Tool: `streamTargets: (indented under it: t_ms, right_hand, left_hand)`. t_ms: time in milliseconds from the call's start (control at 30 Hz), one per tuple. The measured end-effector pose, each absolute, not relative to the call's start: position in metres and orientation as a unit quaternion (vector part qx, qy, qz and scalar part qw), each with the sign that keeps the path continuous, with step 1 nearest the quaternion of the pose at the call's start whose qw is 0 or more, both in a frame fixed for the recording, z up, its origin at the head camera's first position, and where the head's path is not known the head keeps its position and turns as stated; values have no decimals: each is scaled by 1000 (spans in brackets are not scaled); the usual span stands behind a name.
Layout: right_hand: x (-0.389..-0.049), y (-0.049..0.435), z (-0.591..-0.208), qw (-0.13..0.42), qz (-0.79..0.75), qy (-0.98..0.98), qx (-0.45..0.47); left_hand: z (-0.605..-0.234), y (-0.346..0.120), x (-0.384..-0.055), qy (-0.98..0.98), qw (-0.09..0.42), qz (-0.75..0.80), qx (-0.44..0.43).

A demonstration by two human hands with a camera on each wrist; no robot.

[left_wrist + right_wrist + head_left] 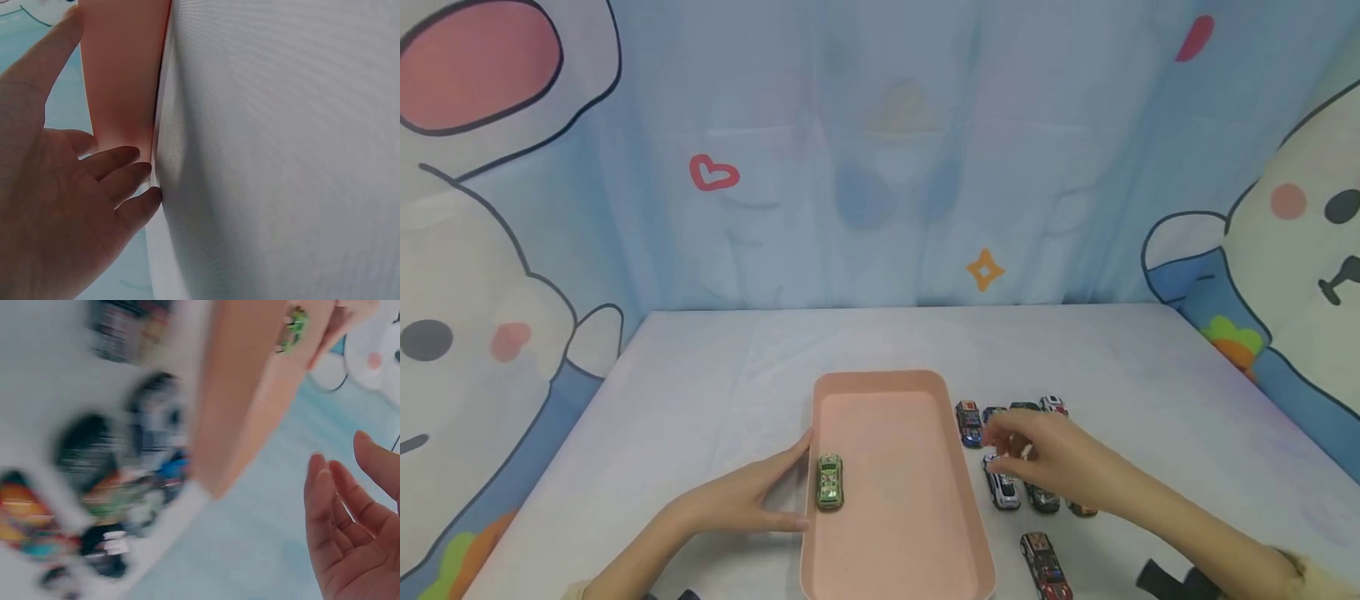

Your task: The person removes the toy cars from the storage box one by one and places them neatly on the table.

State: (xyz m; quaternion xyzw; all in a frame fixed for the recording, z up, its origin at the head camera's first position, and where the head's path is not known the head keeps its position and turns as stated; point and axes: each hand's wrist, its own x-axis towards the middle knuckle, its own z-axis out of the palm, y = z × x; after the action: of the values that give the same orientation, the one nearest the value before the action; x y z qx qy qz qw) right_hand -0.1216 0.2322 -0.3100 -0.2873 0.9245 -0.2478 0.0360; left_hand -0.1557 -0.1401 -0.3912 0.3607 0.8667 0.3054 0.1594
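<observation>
A pink tray [910,500] lies on the table with a green toy car [830,482] near its left edge. My left hand [741,496] touches the tray's left side, thumb and fingers spread; the left wrist view shows its fingertips along the tray wall [122,69]. Over the group of toy cars right of the tray is my right hand [1052,454], fingers bent and nothing between them. Around and under it are a dark toy car [969,423], a silver toy car [1002,483] and several others it partly hides. In the right wrist view that hand [353,531] is away from the cars.
One dark red toy car [1046,567] sits apart, nearer the front, beside the tray's lower right corner. The table has a white cloth [722,375]. Behind it hangs a light blue curtain [887,167] with cartoon prints.
</observation>
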Motion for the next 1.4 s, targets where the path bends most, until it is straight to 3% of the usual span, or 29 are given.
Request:
streamTargets:
  t_ms: [233,500,833,1400]
  right_hand:
    - [-145,165,-291,74,-231,903,-355]
    - [-170,111,-310,90,-209,892,-390]
    - [-194,84,-337,204,-157,900,-353]
    - [-186,64,-350,203,-139,908,-338]
  left_hand:
    - [-390,-141,-156,867,161,306,357]
    - [-393,-140,-158,869,172,307,347]
    - [-393,-142,-158,867,169,306,356]
    - [-391,-143,-158,865,171,307,358]
